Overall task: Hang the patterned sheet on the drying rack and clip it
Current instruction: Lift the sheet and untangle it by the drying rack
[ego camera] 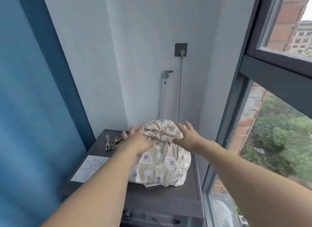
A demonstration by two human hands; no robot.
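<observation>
Sheet (162, 160) bundled on dark cabinet (152, 196), near window. Left hand (137, 139) & right hand (187, 137) spread wide at its top, holding nothing; contact unclear. Clips (112, 142) beside, partly hidden by left hand.

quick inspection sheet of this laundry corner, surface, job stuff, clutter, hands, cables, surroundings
surface: dark grey appliance top, with a white instruction sticker on its left side
job's things: patterned sheet bunched into a bundle on the top; metal clips lying to its left; no drying rack in view
clutter: nothing seen
hands: left hand and right hand open, fingers spread, at the upper part of the bundle; contact unclear
cables: grey power cord runs from the wall socket down behind the bundle; a pale hose hangs from the tap
surroundings: blue curtain on the left, window on the right
</observation>
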